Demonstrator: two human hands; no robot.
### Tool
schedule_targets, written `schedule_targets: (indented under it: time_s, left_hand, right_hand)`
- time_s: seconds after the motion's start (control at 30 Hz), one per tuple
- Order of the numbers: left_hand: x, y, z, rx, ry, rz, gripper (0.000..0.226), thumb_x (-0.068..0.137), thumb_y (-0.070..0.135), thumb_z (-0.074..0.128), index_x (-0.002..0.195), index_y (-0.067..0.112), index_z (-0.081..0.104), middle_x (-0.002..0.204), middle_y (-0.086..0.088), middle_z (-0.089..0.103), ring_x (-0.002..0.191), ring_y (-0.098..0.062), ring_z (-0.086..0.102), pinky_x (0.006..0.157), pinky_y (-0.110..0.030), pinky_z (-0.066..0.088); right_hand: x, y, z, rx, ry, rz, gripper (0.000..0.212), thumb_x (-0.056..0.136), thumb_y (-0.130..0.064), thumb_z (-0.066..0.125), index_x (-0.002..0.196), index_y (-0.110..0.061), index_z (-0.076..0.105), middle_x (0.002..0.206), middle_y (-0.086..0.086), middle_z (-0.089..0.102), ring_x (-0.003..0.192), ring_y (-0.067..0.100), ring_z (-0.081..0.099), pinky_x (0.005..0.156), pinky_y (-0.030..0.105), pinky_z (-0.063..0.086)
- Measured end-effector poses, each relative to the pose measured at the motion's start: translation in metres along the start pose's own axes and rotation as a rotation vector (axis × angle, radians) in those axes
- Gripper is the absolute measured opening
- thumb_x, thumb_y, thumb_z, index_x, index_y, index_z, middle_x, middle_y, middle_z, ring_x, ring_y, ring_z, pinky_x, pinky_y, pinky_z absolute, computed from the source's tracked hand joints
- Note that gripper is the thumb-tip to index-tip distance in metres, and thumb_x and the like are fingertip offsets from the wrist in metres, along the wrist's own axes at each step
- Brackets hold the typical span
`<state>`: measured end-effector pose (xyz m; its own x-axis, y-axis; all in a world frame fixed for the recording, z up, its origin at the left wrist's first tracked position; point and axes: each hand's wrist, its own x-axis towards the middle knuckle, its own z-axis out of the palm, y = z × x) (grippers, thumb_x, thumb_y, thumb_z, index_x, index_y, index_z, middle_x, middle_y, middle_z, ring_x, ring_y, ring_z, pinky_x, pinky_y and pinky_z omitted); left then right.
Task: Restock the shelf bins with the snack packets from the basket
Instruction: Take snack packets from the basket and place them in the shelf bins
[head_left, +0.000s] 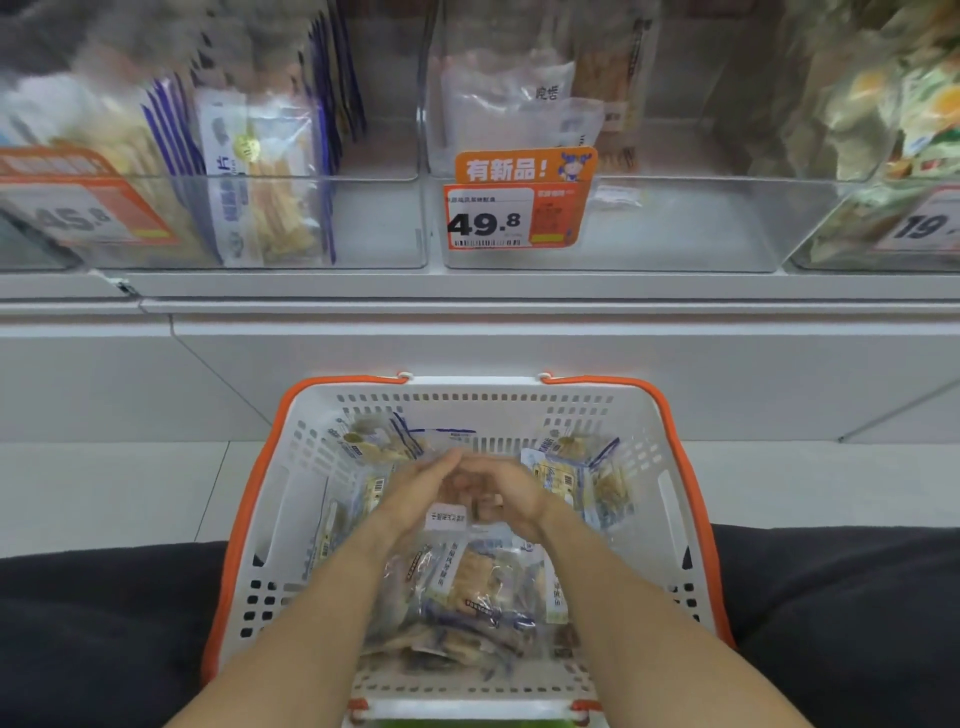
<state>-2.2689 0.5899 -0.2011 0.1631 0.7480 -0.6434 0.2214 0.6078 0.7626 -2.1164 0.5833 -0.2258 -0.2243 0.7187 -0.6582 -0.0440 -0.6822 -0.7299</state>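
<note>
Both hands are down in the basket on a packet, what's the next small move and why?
Probably lift the clear snack packet that the left hand and right hand hold up out of the white plastic basket with orange rim, toward the clear shelf bin tagged 49.8, which looks mostly empty.

Both forearms are bare from the near edge of the picture up to the wrists — no sleeve, cuff, watch, bracelet or strap shows on either. The left hand (415, 493) and the right hand (511, 496) are bare as well, with no gloves; whether any ring is worn cannot be told, since the fingers are blurred. To the near left and near right lie broad masses of dark cloth — black or very dark grey, matte and softly creased, seemingly trousers over the person's legs. No print, seam or logo can be made out on that fabric.
</note>
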Motion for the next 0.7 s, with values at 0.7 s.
schedule_targets:
  time_s: [0.7]
  left_hand:
    - [-0.051, 0.139, 0.009, 0.162, -0.102, 0.578, 0.021, 0.088, 0.025, 0.074, 0.106, 0.013, 0.072, 0.107, 0.001, 0.076, 0.104, -0.017, 0.07, 0.086, -0.029, 0.056]
  right_hand:
    - [-0.106, -0.142, -0.094, -0.213, 0.062, -0.305, 0.051, 0.059, -0.014, 0.089, 0.101, 0.008, 0.069, 0.092, 0.021, 0.075, 0.081, 0.027, 0.07, 0.081, 0.037, 0.058]
